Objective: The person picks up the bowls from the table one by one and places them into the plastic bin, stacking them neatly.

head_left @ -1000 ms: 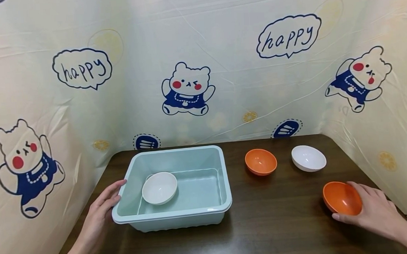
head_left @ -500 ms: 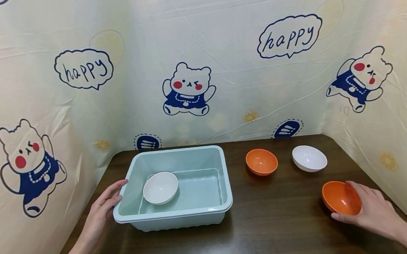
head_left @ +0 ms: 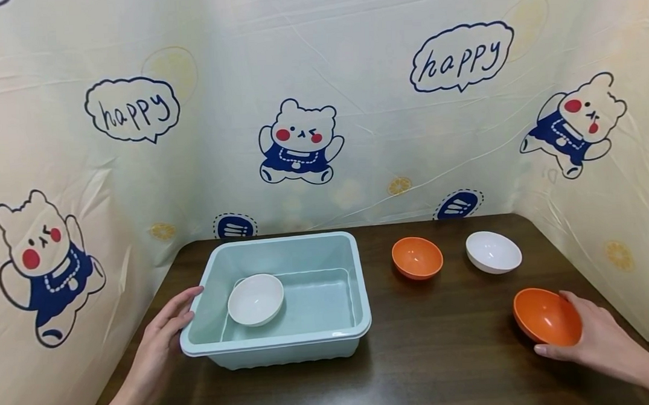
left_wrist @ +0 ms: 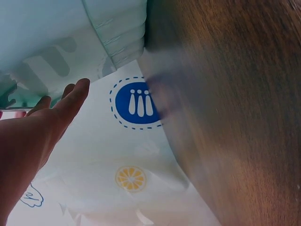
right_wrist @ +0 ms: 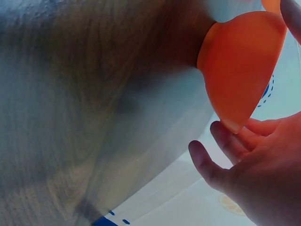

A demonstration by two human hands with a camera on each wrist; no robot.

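Note:
At the left end of a pale green plastic tub (head_left: 273,343), my left hand (head_left: 155,340) rests its fingertips against the side. The left wrist view shows those fingers (left_wrist: 73,100) fairly straight along the wall. A white bowl (head_left: 255,300) sits upright inside the tub, on its left. On the right of the table stands an orange bowl (head_left: 544,317). My right hand (head_left: 602,338) spreads around its right side, with thumb and fingers loosely apart. In the right wrist view the orange bowl's base meets the tabletop, and the fingers (right_wrist: 230,143) are at its rim.
Another orange bowl (head_left: 417,259) stands behind, right of the tub. A second white bowl (head_left: 493,252) is farther right, near the back edge. All rest on a dark wooden table (head_left: 440,366), with printed cloth (head_left: 375,122) around its back and sides.
My right hand has drawn slightly right, and more of the near orange bowl's right side shows. That bowl stays in place. The left hand and tub have not visibly moved.

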